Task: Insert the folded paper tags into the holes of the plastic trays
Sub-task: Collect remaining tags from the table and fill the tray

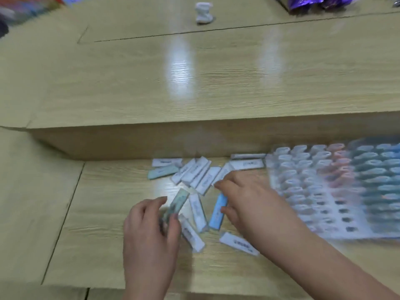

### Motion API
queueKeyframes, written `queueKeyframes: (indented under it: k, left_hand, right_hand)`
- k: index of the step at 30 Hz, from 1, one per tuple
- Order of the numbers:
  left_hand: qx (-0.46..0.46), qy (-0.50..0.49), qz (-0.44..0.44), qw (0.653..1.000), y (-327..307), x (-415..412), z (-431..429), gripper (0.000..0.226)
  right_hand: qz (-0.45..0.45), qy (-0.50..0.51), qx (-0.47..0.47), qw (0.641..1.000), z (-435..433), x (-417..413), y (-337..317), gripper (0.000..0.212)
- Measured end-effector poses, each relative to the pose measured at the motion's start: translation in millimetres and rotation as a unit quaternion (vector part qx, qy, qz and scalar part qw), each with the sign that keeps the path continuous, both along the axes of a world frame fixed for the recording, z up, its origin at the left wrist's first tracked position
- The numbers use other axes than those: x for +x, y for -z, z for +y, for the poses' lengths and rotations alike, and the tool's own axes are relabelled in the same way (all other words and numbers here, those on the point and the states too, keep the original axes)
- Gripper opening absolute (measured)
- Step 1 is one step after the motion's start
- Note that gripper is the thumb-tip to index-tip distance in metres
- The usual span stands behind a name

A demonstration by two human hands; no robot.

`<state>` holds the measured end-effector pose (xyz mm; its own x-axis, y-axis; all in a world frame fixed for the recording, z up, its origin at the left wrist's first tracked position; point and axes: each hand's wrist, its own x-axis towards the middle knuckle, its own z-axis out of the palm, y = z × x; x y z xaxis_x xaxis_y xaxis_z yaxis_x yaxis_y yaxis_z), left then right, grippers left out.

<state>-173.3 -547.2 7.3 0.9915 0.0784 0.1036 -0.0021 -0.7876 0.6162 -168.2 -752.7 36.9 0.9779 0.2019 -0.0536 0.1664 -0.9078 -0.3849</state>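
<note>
Several folded paper tags (195, 174) lie scattered on the low wooden desk, mostly white, one pale green (162, 171) and one blue (218, 211). My left hand (149, 232) pinches a greenish tag (177, 204) between thumb and fingers. My right hand (249, 198) lies spread over the pile, its thumb touching the blue tag, holding nothing that I can see. The clear plastic tray (337, 191) lies at the right, most holes filled with white, pink and teal tags, several near holes empty. The frame is motion-blurred.
A raised wooden shelf (194, 139) runs behind the pile like a step. A small white object (203, 13) stands far back on the upper desk. Purple packaging (313, 2) sits at the top right, colourful items at the top left.
</note>
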Motion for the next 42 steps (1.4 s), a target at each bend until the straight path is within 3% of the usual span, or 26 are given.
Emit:
queueKeyframes:
  k: [4,11,13,16,20,25,28,32,42]
  left_hand:
    - [0.033,0.013,0.057,0.998,13.5,10.6,21.6,0.031]
    - [0.061,0.049,0.069,0.995,12.7,27.5,24.7,0.012]
    - [0.027,0.037,0.065,0.997,8.2,27.9,22.9,0.01]
    - [-0.073,-0.01,0.058,0.996,-1.8,27.0,19.1,0.011]
    - [-0.186,0.026,0.003,0.982,-29.1,23.6,-9.8,0.014]
    - [-0.161,0.188,-0.076,0.966,-71.8,15.1,-87.4,0.023]
    - [-0.243,0.245,-0.037,0.938,-83.0,0.1,-141.8,0.037]
    - [-0.231,0.295,-0.047,0.926,-85.5,-18.4,-206.5,0.018]
    - [-0.215,0.346,-0.034,0.912,-67.9,-44.1,-291.8,0.014]
  right_hand:
    - [0.064,-0.018,-0.07,0.995,9.4,7.8,19.2,0.056]
    - [0.048,0.013,-0.07,0.996,10.3,18.8,14.0,0.02]
    - [0.057,0.008,-0.081,0.995,7.4,19.5,5.9,0.015]
    - [0.048,0.035,-0.018,0.998,-2.4,13.6,-10.8,0.012]
    - [-0.049,0.113,0.131,0.984,-39.6,-10.1,-42.0,0.024]
    - [-0.15,0.2,0.171,0.953,-126.3,-54.9,-76.7,0.04]
    - [-0.186,0.268,0.192,0.926,-185.8,-85.1,-87.2,0.036]
    - [-0.196,0.328,0.207,0.901,-248.9,-116.7,-83.0,0.023]
    - [-0.187,0.211,0.12,0.952,-295.6,-137.5,-40.8,0.017]
